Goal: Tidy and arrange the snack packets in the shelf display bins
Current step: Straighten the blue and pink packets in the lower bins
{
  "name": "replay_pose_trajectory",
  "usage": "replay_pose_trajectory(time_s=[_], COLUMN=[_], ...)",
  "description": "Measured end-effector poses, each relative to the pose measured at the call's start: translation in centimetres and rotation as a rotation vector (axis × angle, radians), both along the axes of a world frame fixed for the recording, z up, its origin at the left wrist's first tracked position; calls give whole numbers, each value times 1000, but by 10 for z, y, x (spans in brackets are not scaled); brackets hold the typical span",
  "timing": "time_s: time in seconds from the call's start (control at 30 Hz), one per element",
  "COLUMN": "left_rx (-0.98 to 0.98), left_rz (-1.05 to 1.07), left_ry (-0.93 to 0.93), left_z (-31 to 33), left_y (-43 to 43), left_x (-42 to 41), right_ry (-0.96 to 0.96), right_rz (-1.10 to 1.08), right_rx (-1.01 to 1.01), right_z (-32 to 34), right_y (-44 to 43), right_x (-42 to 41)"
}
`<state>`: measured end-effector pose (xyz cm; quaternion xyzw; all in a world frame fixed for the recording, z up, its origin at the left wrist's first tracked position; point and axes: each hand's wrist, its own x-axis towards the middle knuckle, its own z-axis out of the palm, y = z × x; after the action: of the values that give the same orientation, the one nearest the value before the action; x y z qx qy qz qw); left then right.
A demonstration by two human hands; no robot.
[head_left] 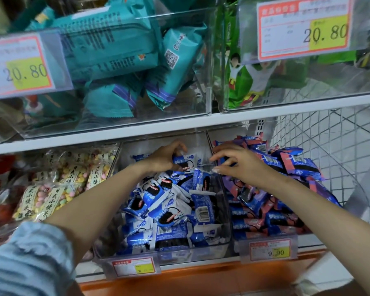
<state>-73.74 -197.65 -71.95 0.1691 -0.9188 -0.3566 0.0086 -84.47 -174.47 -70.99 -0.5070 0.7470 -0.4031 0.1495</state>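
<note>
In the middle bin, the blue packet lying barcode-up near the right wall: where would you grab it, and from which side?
Pinch the packet across its narrow width at mid-length, probably coming down from the front. It lies fairly flat atop the pile with its barcode face up. The bin's right wall crowds a sideways approach, and the shelf overhangs the back.

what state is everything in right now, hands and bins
left hand, gripping a blue-and-white packet
right hand, fingers curled over the right bin, grip unclear
middle bin, full and jumbled
right bin, heaped high
left bin, candy bags lying overlapped
upper left bin, teal packets jumbled
upper right bin, partly filled, green packets
</note>
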Motion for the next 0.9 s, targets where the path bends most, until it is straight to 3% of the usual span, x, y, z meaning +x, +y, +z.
replay_pose_trajectory(time_s=[0.23, 0.4, 0.47, 0.8, 0.9], left_rx=[-96, -654, -753, -420, -410], left_rz=[35, -49, -74, -69, -105], left_ry=[260, 203, 175, 226, 225], left_z=[-1, -16, -21, -31, -27], left_y=[7, 9, 7, -22, -28], left_x=[-31, -40, -37, -9, -8], right_ry=[-26, -68, -91, -82, -70], right_rz=[-4, 16, 22, 29, 24], right_rx=[6, -25, -31, -20, -23], right_z=[0, 0, 0, 0, 0], right_y=[0, 0, 0, 1, 1], right_x=[1, 1, 1, 2, 2])
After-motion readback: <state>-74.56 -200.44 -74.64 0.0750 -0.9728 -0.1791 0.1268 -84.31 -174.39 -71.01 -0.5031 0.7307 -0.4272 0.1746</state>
